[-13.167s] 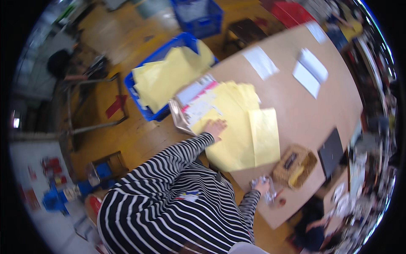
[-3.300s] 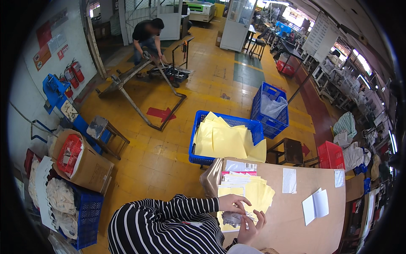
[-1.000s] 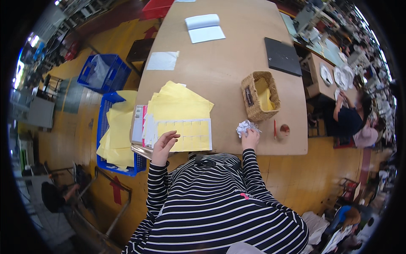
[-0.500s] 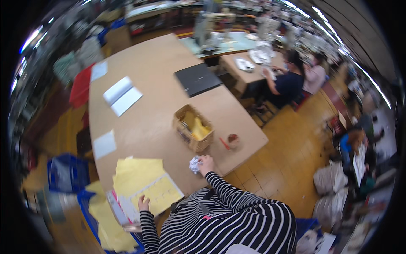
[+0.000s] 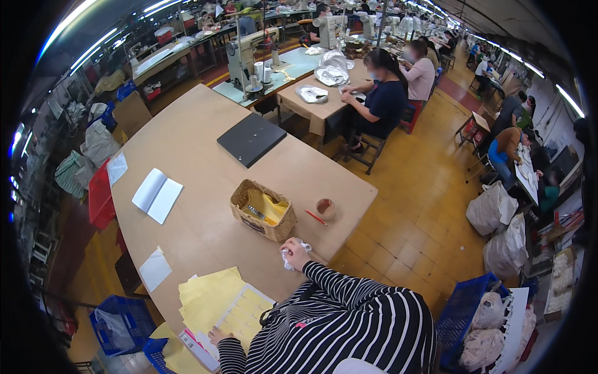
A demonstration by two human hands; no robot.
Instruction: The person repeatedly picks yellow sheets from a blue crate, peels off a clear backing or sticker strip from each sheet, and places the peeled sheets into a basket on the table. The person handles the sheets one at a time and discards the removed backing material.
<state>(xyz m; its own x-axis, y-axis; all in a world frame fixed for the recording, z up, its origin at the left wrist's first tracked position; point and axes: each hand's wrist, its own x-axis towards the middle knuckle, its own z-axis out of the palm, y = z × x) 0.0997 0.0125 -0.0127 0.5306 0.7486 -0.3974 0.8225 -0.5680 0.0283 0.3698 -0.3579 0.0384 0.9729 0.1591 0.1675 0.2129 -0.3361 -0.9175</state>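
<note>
My right hand [image 5: 296, 254] is closed over a crumpled white piece, cloth or paper [image 5: 287, 264], pressed on the table near its front edge. Which of the two it is, I cannot tell. My left hand [image 5: 219, 336] lies with fingers stretched on the lower edge of a yellow sheet with rows of small marks [image 5: 246, 315]. More yellow sheets [image 5: 210, 292] lie fanned out beneath and beyond it. Just past my right hand stands a woven basket [image 5: 279, 233] with yellow pieces inside. A red pen [image 5: 316, 217] and a roll of brown tape [image 5: 325, 209] are to its right.
On the brown table [image 5: 193, 131] lie a black flat case [image 5: 251, 138], an open notebook [image 5: 158, 194] and a white sheet [image 5: 155, 270]. Blue crates [image 5: 122, 321] stand at the left, another blue crate [image 5: 464, 311] at the right. Two people sit working at a farther table [image 5: 293, 100].
My view has turned, shifting the table to the left. My left hand has come down from above the yellow sheet onto its edge. My right hand stays on the white crumpled piece, which looks flatter.
</note>
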